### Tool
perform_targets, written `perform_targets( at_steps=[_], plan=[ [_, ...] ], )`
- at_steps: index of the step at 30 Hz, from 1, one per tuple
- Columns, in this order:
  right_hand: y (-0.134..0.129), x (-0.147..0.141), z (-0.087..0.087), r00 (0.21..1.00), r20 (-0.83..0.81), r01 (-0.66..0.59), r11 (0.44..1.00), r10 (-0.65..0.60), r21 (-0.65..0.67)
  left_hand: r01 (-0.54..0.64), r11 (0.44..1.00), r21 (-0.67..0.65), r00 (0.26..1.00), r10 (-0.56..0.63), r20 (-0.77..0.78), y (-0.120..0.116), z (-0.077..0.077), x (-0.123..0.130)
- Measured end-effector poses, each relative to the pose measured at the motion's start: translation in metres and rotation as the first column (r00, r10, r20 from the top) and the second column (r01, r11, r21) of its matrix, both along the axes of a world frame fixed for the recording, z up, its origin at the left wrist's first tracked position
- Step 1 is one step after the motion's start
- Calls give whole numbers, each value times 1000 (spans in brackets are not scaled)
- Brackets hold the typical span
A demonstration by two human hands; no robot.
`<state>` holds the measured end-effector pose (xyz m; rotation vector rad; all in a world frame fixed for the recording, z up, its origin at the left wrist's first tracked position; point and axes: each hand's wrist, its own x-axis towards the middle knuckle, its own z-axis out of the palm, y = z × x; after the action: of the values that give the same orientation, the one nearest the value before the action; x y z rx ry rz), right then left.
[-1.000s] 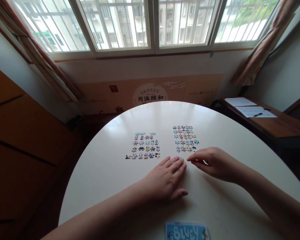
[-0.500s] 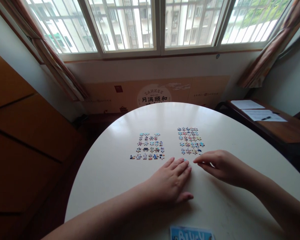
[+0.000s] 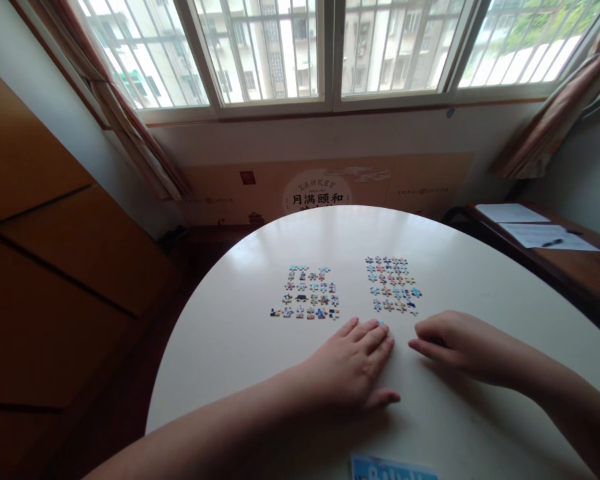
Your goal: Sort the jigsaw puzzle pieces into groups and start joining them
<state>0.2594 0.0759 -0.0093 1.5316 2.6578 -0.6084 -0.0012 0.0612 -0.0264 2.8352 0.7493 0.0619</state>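
Observation:
My left hand [image 3: 357, 360] lies flat on the round white table [image 3: 220, 373], fingers stretched and thumb out to the side. A small light-blue jigsaw piece [image 3: 381, 323] peeps out at its fingertips; most of it is hidden. To the right, my right hand [image 3: 455, 343] hovers low over the table with its fingers curled in and thumb apart, nothing visible between them. Just beyond it sits a single jigsaw piece [image 3: 413, 313] at the near corner of the right group of jigsaw pieces [image 3: 389, 279]. Another group of jigsaw pieces [image 3: 314, 300] lies in rows beyond my left hand.
A blue printed card or box [image 3: 393, 469] with white lettering is cut off at the bottom edge. At the right, papers [image 3: 545, 237] and a pen [image 3: 553, 243] lie on a brown wooden surface. Beyond the table are a printed panel [image 3: 425, 180] and barred windows.
My right hand has drawn back from the right group toward me, its index finger curling in, uncovering the piece at the corner. The left hand stays flat. The view has shifted slightly left.

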Motion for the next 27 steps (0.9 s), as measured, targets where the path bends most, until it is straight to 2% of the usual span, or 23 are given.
perform_targets(
  at_steps=[6,8,11,14,16,18,20,23,27],
  plan=[
    [0,-1,1,1000,-1,-8,995,8,-101,-17,994,108,997,8,82,-2,6,-2],
    [0,-2,2,1000,0,-9,992,9,-123,-80,981,178,985,51,162,1,12,-7],
    [0,-2,2,1000,11,-5,989,7,-149,-231,943,242,953,169,250,12,30,-20],
    [0,-2,2,1000,12,-6,988,8,-151,-443,853,277,882,360,302,29,53,-42],
    [-1,-2,1,1000,10,-8,990,9,-142,-584,741,330,808,493,324,42,66,-57],
    [-1,-2,0,1000,1,-4,991,4,-134,-676,644,359,737,593,324,53,74,-70],
    [-1,-2,-1,1000,-10,5,991,-7,-136,-732,580,356,676,680,283,60,78,-81],
    [-1,-2,-2,1000,-21,16,990,-19,-141,-785,537,308,603,777,183,65,81,-90],
    [-1,-3,-2,1000,8,11,991,-10,-132,-832,486,268,528,842,111,64,84,-95]
  ],
)
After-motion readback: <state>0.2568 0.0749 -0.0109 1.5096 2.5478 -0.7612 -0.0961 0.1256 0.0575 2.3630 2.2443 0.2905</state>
